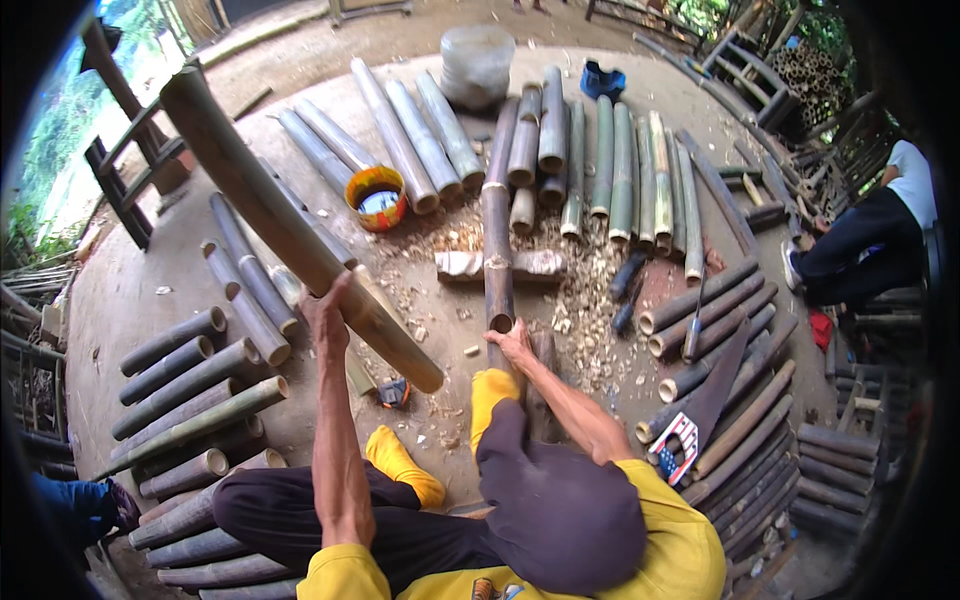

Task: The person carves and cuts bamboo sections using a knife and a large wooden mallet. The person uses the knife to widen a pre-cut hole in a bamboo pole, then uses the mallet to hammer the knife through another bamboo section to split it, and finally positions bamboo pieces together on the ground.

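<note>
My left hand is closed round a long, thick bamboo pole, raised and tilted, its far end up to the left. The pole's near end is pale, as if shaved. My right hand grips the near end of another bamboo tube, whose open mouth points toward me. That tube rests across a pale, chipped wooden block on the ground. My yellow-socked foot is just below the right hand. An orange and black tape measure lies between my feet.
Bamboo tubes lie in rows on the left, ahead and right. Wood chips litter the ground. A yellow-orange pot, a handsaw and a translucent container are around me. Another person sits at the right.
</note>
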`<action>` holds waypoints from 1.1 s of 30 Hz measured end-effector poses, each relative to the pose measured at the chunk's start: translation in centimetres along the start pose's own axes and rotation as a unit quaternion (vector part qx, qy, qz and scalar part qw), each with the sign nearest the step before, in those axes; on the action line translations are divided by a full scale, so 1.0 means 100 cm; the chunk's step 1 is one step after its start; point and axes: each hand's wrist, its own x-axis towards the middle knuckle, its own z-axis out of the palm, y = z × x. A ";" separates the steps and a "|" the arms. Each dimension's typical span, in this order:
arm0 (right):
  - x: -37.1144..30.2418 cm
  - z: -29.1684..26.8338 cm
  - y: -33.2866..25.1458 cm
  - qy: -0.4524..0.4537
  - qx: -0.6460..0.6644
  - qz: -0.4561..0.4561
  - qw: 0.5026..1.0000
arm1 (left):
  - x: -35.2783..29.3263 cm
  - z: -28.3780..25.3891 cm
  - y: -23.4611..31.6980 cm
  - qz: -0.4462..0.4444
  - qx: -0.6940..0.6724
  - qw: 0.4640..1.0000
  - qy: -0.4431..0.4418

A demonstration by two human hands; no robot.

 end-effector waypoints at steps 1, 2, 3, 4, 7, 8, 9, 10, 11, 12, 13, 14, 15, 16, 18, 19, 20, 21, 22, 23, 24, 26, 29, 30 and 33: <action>0.002 0.001 -0.012 0.034 -0.009 -0.014 0.999 | -0.006 0.002 0.008 0.019 -0.001 1.000 0.002; -0.013 -0.015 -0.039 0.070 -0.054 -0.045 0.995 | -0.019 0.010 0.004 0.059 -0.013 0.998 0.003; 0.019 -0.024 -0.027 0.051 -0.019 -0.098 0.994 | -0.025 0.019 0.002 0.099 -0.026 0.995 0.002; 0.015 -0.024 -0.053 0.033 0.017 -0.121 0.992 | -0.027 0.010 0.005 0.110 -0.011 0.994 0.022; -0.026 -0.055 -0.172 0.024 0.125 -0.223 0.966 | -0.038 -0.005 0.026 0.120 0.086 0.989 0.011; -0.017 -0.074 -0.193 0.054 0.129 -0.296 0.945 | -0.034 0.002 0.027 0.125 0.079 0.989 0.003; -0.009 -0.088 -0.212 0.077 0.138 -0.365 0.918 | -0.028 0.003 0.029 0.161 0.093 0.982 0.019; -0.010 -0.099 -0.235 0.128 0.136 -0.413 0.891 | -0.027 0.005 0.029 0.193 0.107 0.975 0.036; -0.012 -0.108 -0.254 0.176 0.134 -0.456 0.862 | -0.028 0.008 0.033 0.192 0.113 0.974 0.032; -0.012 -0.125 -0.270 0.176 0.131 -0.474 0.852 | -0.027 0.020 0.042 0.186 0.089 0.978 0.025; -0.009 -0.138 -0.280 0.175 0.131 -0.492 0.842 | -0.026 0.030 0.053 0.182 0.069 0.981 0.017; -0.007 -0.145 -0.285 0.190 0.160 -0.510 0.824 | -0.031 0.042 0.066 0.153 0.013 0.988 0.005; -0.009 -0.151 -0.284 0.198 0.162 -0.509 0.822 | -0.023 0.046 0.063 0.156 0.013 0.988 -0.003; -0.012 -0.153 -0.287 0.212 0.179 -0.520 0.808 | -0.013 0.041 0.067 0.172 0.034 0.984 0.000; -0.019 -0.156 -0.284 0.186 0.242 -0.523 0.796 | 0.000 0.038 0.079 0.197 0.090 0.976 -0.003; -0.021 -0.158 -0.281 0.193 0.245 -0.524 0.793 | 0.005 0.041 0.087 0.202 0.091 0.975 -0.011; -0.019 -0.164 -0.274 0.207 0.240 -0.525 0.790 | 0.010 0.048 0.084 0.188 0.065 0.979 -0.040; -0.016 -0.170 -0.266 0.221 0.234 -0.526 0.787 | 0.015 0.055 0.080 0.173 0.039 0.982 -0.069; -0.017 -0.177 -0.259 0.269 0.182 -0.522 0.789 | 0.016 0.062 0.081 0.170 0.051 0.979 -0.103; -0.017 -0.183 -0.257 0.276 0.179 -0.519 0.789 | 0.016 0.066 0.089 0.173 0.072 0.975 -0.117; -0.016 -0.189 -0.256 0.280 0.181 -0.530 0.780 | 0.027 0.065 0.084 0.149 0.094 0.976 -0.129; -0.024 -0.187 -0.271 0.246 0.250 -0.516 0.782 | 0.019 0.063 0.133 0.154 0.146 0.958 -0.195; -0.014 -0.193 -0.274 0.306 0.167 -0.515 0.783 | 0.034 0.055 0.092 0.021 0.212 0.949 -0.233; -0.013 -0.192 -0.273 0.299 0.173 -0.515 0.785 | 0.036 0.049 0.080 -0.007 0.161 0.945 -0.286; -0.009 -0.186 -0.241 0.167 0.274 -0.341 0.884 | -0.001 0.071 0.026 -0.126 0.173 0.938 -0.274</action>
